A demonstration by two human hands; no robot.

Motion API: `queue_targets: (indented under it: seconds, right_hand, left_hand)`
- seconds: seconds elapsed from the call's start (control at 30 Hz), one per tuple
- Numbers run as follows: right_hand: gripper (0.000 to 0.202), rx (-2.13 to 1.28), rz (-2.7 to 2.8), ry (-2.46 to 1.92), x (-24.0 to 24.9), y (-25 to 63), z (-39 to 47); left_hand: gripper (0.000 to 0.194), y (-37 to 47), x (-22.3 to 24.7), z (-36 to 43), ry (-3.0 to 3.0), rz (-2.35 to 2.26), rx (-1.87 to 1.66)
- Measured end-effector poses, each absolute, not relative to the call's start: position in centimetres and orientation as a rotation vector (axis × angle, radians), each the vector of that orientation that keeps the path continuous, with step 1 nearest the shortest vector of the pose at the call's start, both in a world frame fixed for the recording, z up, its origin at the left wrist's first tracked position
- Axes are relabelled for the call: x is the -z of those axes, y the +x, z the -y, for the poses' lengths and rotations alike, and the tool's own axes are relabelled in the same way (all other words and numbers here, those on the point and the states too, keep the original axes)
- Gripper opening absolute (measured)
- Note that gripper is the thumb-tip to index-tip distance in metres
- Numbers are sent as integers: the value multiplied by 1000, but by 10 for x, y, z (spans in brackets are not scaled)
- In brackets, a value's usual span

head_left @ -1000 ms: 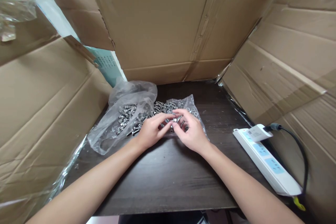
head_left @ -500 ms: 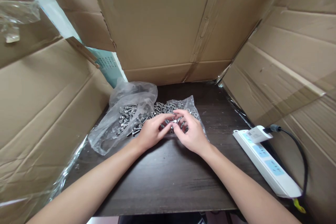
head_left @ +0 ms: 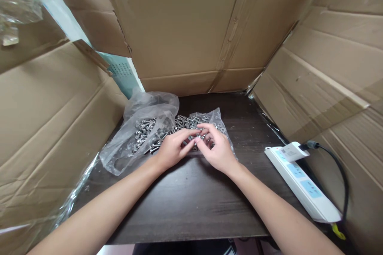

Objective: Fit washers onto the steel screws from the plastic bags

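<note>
My left hand (head_left: 175, 146) and my right hand (head_left: 217, 145) meet fingertip to fingertip over the near edge of a spread of metal hardware. Both are closed in a pinch; a small shiny metal piece shows between the fingertips, too small to name. Behind and left of the hands lie several loose bolts (head_left: 181, 120) in a heap. More bolts (head_left: 143, 132) rest in and under a crumpled clear plastic bag (head_left: 119, 159) at the left. Washers or nuts (head_left: 220, 128) lie on a flat plastic bag (head_left: 216, 116) beyond my right hand.
The dark wooden table (head_left: 185, 203) is walled by cardboard on the left (head_left: 60, 107), back (head_left: 179, 28) and right (head_left: 314, 79). A white power strip (head_left: 308, 191) with a plugged-in adapter (head_left: 295, 151) and black cable (head_left: 344, 171) lies at the right.
The hands stay together in the same place, with slight shifts of the right hand's fingers. The whole view has moved a little.
</note>
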State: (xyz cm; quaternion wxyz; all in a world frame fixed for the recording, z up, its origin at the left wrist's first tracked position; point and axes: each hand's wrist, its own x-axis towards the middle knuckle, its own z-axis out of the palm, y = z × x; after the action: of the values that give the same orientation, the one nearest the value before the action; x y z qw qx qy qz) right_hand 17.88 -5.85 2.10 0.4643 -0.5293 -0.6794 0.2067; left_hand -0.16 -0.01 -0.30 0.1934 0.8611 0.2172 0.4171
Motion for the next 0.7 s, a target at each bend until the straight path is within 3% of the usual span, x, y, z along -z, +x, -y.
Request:
queue_targets:
  seconds: [0.23, 0.4, 0.57, 0.7]
  right_hand:
    - [37, -437, 1725, -1288, -21, 180, 58]
    - [30, -446, 1704, -1327, -20, 180, 59]
    - [39, -425, 1714, -1289, -21, 180, 59]
    - [32, -468, 1680, -1315, -22, 180, 59]
  left_hand:
    - [23, -2, 3, 0, 2410, -625, -1181]
    - [25, -2, 4, 0, 2417, -643, -1186]
    - [23, -2, 3, 0, 2408, -638, -1173]
    - [26, -2, 5, 0, 2363, -687, -1165]
